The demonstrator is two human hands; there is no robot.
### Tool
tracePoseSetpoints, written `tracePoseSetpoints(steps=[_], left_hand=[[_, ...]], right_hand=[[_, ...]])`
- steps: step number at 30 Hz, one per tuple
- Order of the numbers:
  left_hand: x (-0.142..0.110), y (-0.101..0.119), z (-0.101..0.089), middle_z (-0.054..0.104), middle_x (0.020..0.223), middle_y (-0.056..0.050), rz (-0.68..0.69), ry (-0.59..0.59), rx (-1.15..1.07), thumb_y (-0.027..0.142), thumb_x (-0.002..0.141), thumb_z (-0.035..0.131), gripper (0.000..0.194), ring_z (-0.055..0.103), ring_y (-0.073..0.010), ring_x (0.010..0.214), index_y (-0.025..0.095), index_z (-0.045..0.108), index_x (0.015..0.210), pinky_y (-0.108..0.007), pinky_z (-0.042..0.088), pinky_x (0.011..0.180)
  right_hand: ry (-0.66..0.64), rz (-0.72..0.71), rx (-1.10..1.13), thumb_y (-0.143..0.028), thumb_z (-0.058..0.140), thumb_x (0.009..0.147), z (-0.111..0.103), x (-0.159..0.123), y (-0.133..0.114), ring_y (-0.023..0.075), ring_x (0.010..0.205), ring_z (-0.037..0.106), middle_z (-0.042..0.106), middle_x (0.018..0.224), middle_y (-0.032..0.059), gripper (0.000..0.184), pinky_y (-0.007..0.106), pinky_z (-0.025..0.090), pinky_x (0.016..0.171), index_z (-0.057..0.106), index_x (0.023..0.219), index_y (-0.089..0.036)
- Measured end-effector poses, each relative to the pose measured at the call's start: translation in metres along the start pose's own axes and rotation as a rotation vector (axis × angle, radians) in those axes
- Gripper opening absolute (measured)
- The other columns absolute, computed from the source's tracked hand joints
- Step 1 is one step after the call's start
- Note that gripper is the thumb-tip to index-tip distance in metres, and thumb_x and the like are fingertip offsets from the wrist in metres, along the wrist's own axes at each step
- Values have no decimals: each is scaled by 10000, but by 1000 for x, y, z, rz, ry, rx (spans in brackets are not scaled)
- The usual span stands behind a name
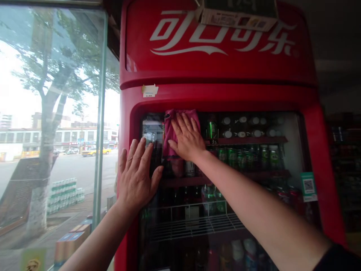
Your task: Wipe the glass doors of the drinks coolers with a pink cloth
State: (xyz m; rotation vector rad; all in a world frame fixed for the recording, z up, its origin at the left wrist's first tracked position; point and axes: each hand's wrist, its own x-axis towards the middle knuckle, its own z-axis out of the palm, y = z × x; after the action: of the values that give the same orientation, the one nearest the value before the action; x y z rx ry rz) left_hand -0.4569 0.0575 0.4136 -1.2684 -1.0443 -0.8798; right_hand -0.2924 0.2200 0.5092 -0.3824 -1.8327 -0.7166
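Right fingers (180, 123) spread on pink cloth (168, 145), left fingers (138, 153) apart, fridge (225, 94) of cans (232, 157) (some green)

Glared near-white with daylight at upper left, sank into dim shadow at right, softened and stretched toward lower right.

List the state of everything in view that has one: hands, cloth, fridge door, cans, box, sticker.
Fridge door, looks shut.
Cloth, creased, spread against the fridge door.
Right hand, open, fingers spread, pressing the cloth.
Left hand, open, at the fridge door's left side; contact unclear.
Green cans, upright, on a shelf inside.
Box, overhanging the top sign.
QR sticker, stuck on, right side.
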Motion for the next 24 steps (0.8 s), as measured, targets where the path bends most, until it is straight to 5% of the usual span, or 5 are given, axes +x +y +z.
tracePoseSetpoints(steps=[5, 9, 16, 19, 24], left_hand=[[5, -8, 7, 402, 1829, -156, 37, 4, 23, 400, 1061, 643, 808, 277, -338, 1754, 241, 313, 1780, -565, 206, 1444], [5, -15, 16, 380, 1837, -156, 67, -34, 30, 421, 1048, 655, 869, 283, -357, 1748, 245, 257, 1801, -579, 249, 1435], [5, -15, 22, 349, 1856, -95, 82, -54, -12, 437, 1053, 644, 852, 336, -385, 1725, 313, 259, 1803, -625, 254, 1432], [6, -15, 17, 375, 1851, -14, 12, -18, -61, 437, 1045, 657, 825, 379, -367, 1710, 387, 295, 1785, -626, 283, 1427], [8, -9, 12, 364, 1842, 107, -44, -27, -95, 496, 1034, 643, 799, 388, -359, 1705, 494, 311, 1760, -634, 279, 1433]], right_hand=[[31, 188, -72, -479, 552, 1084, -18, -34, 53, 411, 1772, 162, 220, 1893, 219, 852, 655, 119, 1439, 299, 1782, -62], [57, 373, -105, -421, 556, 1075, -14, -41, 41, 478, 1763, 137, 178, 1878, 300, 882, 707, 119, 1424, 254, 1767, 35], [-21, -51, -32, -581, 601, 1088, -4, -26, -10, 385, 1777, 158, 231, 1894, 193, 885, 565, 95, 1467, 347, 1771, -79], [-29, -85, -45, -637, 608, 1081, -12, -30, 13, 362, 1776, 170, 248, 1895, 165, 897, 557, 89, 1469, 371, 1767, -110], [-16, 49, -94, -598, 586, 1089, -34, -50, 86, 362, 1781, 150, 208, 1902, 184, 899, 559, 75, 1468, 329, 1779, -82]])
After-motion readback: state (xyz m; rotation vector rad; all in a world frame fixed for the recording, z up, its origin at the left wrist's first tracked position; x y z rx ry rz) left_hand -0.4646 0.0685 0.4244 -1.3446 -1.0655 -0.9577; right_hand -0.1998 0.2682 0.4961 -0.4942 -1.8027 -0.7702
